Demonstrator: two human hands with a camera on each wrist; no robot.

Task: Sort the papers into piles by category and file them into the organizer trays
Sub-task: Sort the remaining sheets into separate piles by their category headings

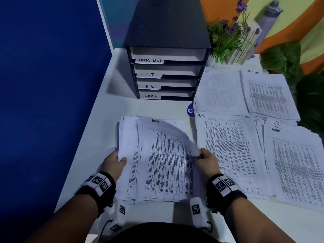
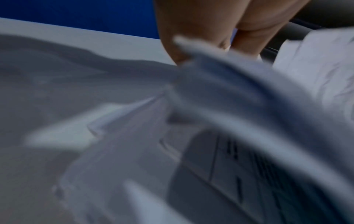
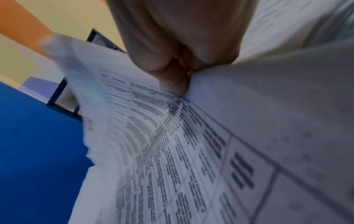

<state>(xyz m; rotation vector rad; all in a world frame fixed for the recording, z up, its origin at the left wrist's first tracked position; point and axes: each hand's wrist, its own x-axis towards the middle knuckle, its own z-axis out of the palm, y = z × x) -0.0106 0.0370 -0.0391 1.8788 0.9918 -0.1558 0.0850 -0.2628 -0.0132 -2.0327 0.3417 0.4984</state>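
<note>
A stack of printed papers [image 1: 163, 160] lies in front of me on the white desk [image 1: 98, 123]; its top sheet is headed ADMIN. My left hand [image 1: 116, 163] grips the stack's left edge, thumb on top. My right hand [image 1: 204, 159] pinches the right edge of the top sheet [image 3: 172, 136] and lifts it into a curl. The black organizer [image 1: 166, 55] stands behind, with trays labelled TASK LIST, I.T, H.R. and ADMIN. Sorted piles lie to the right: an H.R. pile [image 1: 228, 146], an ADMIN pile [image 1: 298, 163], a TASK LIST pile [image 1: 270, 95] and one more pile [image 1: 219, 92].
A potted plant with purple flowers [image 1: 228, 37] and a grey bottle [image 1: 268, 16] stand behind the piles at the back right. More green leaves [image 1: 308, 95] hang over the desk's right edge. A blue partition [image 1: 43, 85] borders the desk on the left.
</note>
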